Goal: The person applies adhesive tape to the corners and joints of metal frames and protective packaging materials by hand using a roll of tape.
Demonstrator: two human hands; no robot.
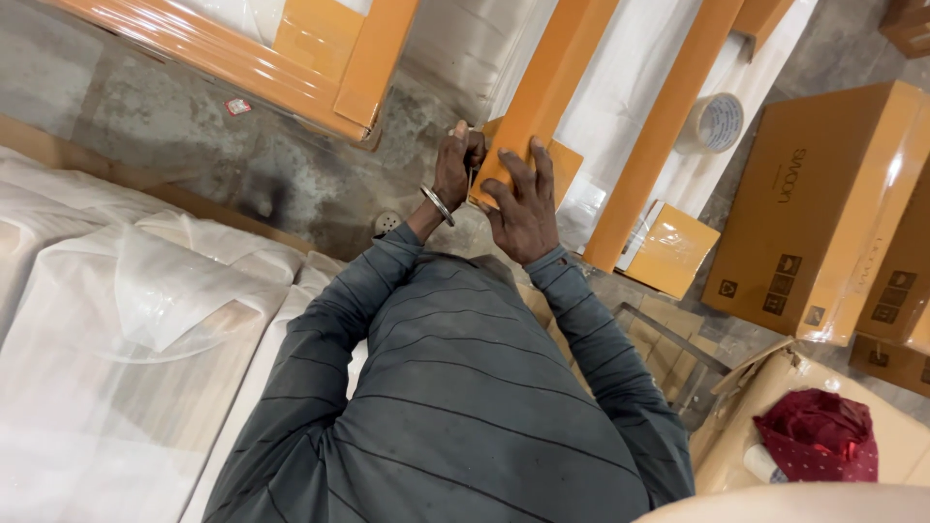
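Straight ahead of my chest, both arms are stretched forward in grey striped sleeves, elbows slightly bent. Left hand [453, 167], with a metal bangle [437, 204] at the wrist, is curled shut around the near left edge of the orange cardboard corner piece [518, 145], knuckles up, thumb side toward the board. Right hand [524, 208] lies flat on the same piece, fingers spread and pressing on its orange face, so it is pressing, not clamping. That corner piece caps the near end of a long white-wrapped panel with orange edge strips [620, 97] that runs away from me up and to the right; the piece sits between my two hands, touching both. Left of the hands is bare stained concrete floor [194, 126], with another orange-edged panel [291, 58] lying across the top. Right of the panel, a second orange corner cap [670, 249] lies just beside it, a roll of clear tape [715, 121] rests on the wrap, and orange cardboard boxes [823, 203] stand near. Low on my left, white-wrapped bundles [116, 320] lie close. Low right, a red cloth [817, 436] sits on a carton. Open floor is mainly left and forward-left.
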